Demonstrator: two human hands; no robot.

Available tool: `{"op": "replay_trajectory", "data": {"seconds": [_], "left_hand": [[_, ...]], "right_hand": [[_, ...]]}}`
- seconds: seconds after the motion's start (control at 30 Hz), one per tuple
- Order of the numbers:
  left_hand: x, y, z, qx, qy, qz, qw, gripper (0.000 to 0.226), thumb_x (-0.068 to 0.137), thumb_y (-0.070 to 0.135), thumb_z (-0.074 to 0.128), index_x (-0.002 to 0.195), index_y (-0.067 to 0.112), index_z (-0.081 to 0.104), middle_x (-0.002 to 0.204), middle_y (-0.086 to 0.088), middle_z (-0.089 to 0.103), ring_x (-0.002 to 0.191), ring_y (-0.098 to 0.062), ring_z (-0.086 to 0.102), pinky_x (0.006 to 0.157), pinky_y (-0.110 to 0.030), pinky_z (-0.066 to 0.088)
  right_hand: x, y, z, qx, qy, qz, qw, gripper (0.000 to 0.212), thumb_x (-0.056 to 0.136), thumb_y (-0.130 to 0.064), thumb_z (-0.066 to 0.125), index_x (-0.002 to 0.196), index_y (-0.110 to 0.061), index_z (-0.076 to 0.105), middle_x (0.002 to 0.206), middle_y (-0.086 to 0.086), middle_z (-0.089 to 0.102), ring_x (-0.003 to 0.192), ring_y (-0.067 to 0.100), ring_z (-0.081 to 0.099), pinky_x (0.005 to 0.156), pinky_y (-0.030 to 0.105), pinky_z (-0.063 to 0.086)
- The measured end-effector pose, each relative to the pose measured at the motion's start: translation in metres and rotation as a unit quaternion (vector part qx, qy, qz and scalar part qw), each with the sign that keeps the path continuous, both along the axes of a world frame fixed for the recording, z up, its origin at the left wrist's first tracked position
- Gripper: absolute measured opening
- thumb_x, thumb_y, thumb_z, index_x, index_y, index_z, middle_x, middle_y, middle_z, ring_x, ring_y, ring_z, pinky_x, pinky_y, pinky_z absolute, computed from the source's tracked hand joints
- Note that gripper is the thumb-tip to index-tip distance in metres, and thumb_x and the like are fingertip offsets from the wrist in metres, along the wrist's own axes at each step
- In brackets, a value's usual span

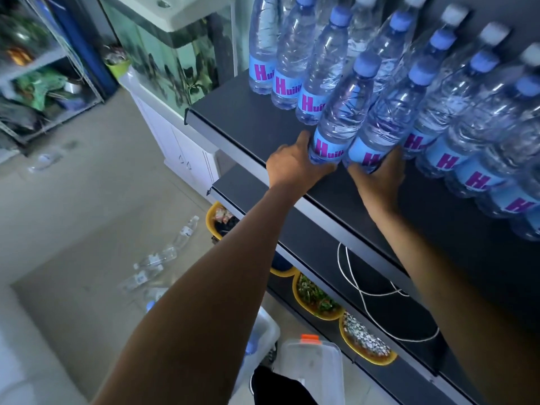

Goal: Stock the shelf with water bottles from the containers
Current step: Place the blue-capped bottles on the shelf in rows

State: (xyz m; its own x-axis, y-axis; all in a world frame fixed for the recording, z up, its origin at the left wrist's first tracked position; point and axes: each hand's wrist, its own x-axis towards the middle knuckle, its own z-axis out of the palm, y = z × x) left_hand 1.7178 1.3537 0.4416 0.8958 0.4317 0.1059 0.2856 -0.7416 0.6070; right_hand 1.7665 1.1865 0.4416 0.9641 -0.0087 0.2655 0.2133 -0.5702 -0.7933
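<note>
Biggest risk we see: the packed bottle row [455,112] toppling domino-style if the new pair gets shoved in. Left hand [295,165] is wrapped round one bottle [342,112], right hand [382,173] round its neighbour [385,118], both low on the dark shelf [248,118]. Clear containers [312,372] below; loose bottles [157,258] litter the floor [73,206].

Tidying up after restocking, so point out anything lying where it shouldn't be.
Several clear bottles lie on their sides, scattered on the floor left of the shelf, not in a container. A loose white cord trails across the lower shelf. The shelved bottles stand in rows; each hand, left and right, holds one.
</note>
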Motion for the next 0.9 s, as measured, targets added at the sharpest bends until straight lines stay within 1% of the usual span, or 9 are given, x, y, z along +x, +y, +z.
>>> {"op": "replay_trajectory", "data": {"seconds": [0.1,0.23,0.3,0.37,0.47,0.53,0.63,0.73,0.9], "left_hand": [[0.015,-0.005,0.003,0.006,0.022,0.020,1.000,0.073,0.070,0.081,0.062,0.123,0.032,0.051,0.090,0.005,0.068,0.093,-0.026,0.068,0.069,-0.032,0.037],[0.035,-0.006,0.006,0.010,0.029,0.031,0.999,0.069,0.072,0.078,0.062,0.118,0.028,0.050,0.086,0.006,0.067,0.089,-0.027,0.070,0.069,-0.032,0.038],[0.045,-0.006,0.003,0.029,0.016,0.027,0.999,0.070,0.074,0.078,0.062,0.119,0.026,0.051,0.089,0.003,0.071,0.088,-0.027,0.070,0.073,-0.033,0.039],[0.052,-0.006,0.000,0.045,0.005,0.026,0.999,0.072,0.075,0.079,0.062,0.121,0.024,0.052,0.092,0.001,0.073,0.092,-0.027,0.070,0.081,-0.036,0.038],[0.058,-0.005,-0.002,0.062,0.003,0.029,0.998,0.075,0.076,0.083,0.058,0.122,0.024,0.052,0.093,0.000,0.073,0.094,-0.026,0.070,0.088,-0.037,0.038],[0.058,-0.003,-0.004,0.066,0.002,0.034,0.997,0.074,0.076,0.083,0.057,0.119,0.023,0.052,0.091,0.001,0.073,0.092,-0.025,0.070,0.087,-0.037,0.039],[0.055,-0.003,-0.006,0.052,-0.007,0.035,0.998,0.069,0.078,0.079,0.058,0.118,0.022,0.052,0.091,0.002,0.073,0.092,-0.024,0.070,0.090,-0.037,0.039],[0.055,-0.003,-0.007,0.034,-0.018,0.034,0.999,0.060,0.083,0.070,0.060,0.121,0.024,0.054,0.093,0.001,0.074,0.094,-0.026,0.070,0.093,-0.036,0.039],[0.056,-0.002,-0.009,0.039,-0.024,0.040,0.998,0.057,0.084,0.071,0.060,0.118,0.025,0.057,0.089,0.001,0.073,0.091,-0.026,0.069,0.091,-0.036,0.039]], "right_hand": [[0.001,0.000,0.001,-0.002,0.010,0.000,1.000,0.077,0.072,-0.025,0.082,0.140,-0.005,0.050,0.138,0.013,0.059,0.132,0.032,0.055,0.108,0.060,0.043],[0.003,0.000,0.001,-0.009,0.001,-0.005,1.000,0.073,0.072,-0.031,0.084,0.131,0.000,0.055,0.129,0.017,0.062,0.125,0.036,0.058,0.103,0.060,0.045],[0.003,0.000,0.001,-0.013,-0.009,-0.014,1.000,0.071,0.071,-0.036,0.084,0.125,0.002,0.057,0.121,0.020,0.062,0.116,0.039,0.058,0.099,0.059,0.046],[0.003,0.000,0.000,-0.023,-0.012,-0.021,0.999,0.071,0.072,-0.036,0.086,0.127,0.001,0.058,0.122,0.020,0.060,0.115,0.039,0.057,0.100,0.056,0.046],[0.005,0.004,0.001,0.003,0.012,-0.007,1.000,0.071,0.074,-0.038,0.085,0.132,-0.008,0.056,0.128,0.011,0.063,0.118,0.030,0.062,0.101,0.051,0.050],[0.007,0.009,0.005,0.013,0.042,-0.013,0.999,0.072,0.073,-0.050,0.080,0.132,-0.019,0.055,0.127,-0.001,0.069,0.116,0.021,0.067,0.099,0.044,0.054],[0.011,0.012,0.007,-0.019,0.050,-0.037,0.998,0.074,0.073,-0.060,0.075,0.133,-0.026,0.050,0.127,-0.006,0.069,0.116,0.021,0.067,0.096,0.040,0.054],[0.014,0.012,0.004,-0.054,0.047,-0.040,0.997,0.072,0.076,-0.055,0.076,0.134,-0.021,0.049,0.129,-0.001,0.068,0.117,0.027,0.066,0.095,0.046,0.054],[0.016,0.008,-0.001,0.004,0.054,-0.047,0.997,0.048,0.081,-0.035,0.074,0.120,-0.015,0.055,0.105,-0.003,0.074,0.096,0.019,0.071,0.088,0.042,0.056]]}}
